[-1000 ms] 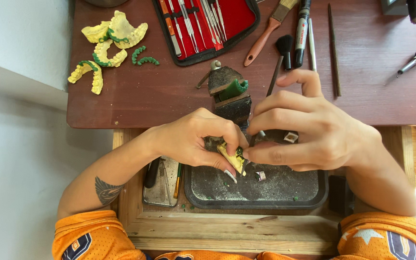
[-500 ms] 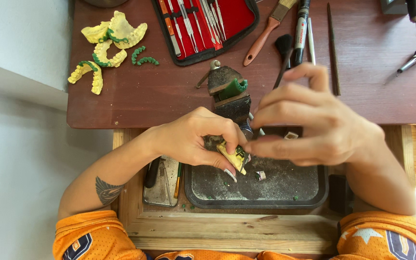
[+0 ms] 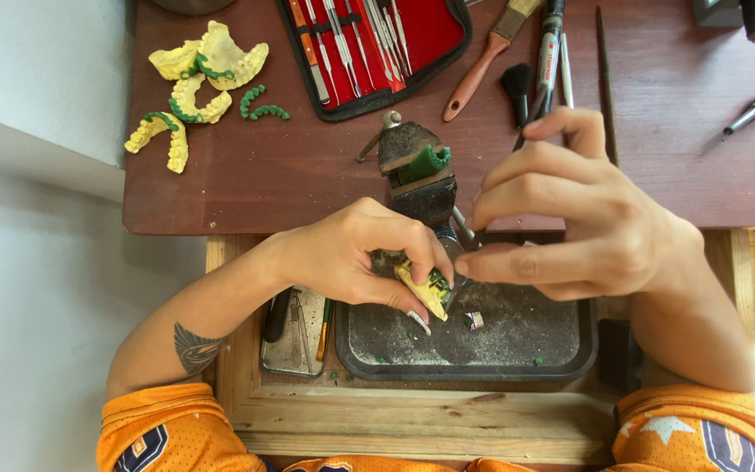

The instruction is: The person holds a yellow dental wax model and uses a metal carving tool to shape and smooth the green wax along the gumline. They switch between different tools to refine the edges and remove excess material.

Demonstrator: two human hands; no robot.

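So this is mid-carving, I'd say: the left hand (image 3: pixel 356 258) has its fingers clamped around a small yellow dental cast (image 3: pixel 421 288) with a bit of green wax on it, holding it just over the dark metal tray (image 3: pixel 517 350) that sits in the wooden drawer below the desk (image 3: pixel 308 166). The right hand (image 3: pixel 587 227) is right beside it, thumb and fingers pinched together at the cast as if on a thin tool, but the tool itself is mostly hidden, so I can't tell what exactly it's gripping. The tray is dusted with shavings and a few green crumbs, so it looks like trimming or shaping work on the wax. A little bench vise (image 3: pixel 417 175) with a green wax block stands at the desk edge, touching nothing in the hands. Up top there's a red instrument case (image 3: pixel 377 44), a brush (image 3: pixel 482 61), and more yellow casts (image 3: pixel 198 79) well apart on the left. The next bit probably calls for a steady left grip and tiny controlled strokes, since the wax part is small and delicate.
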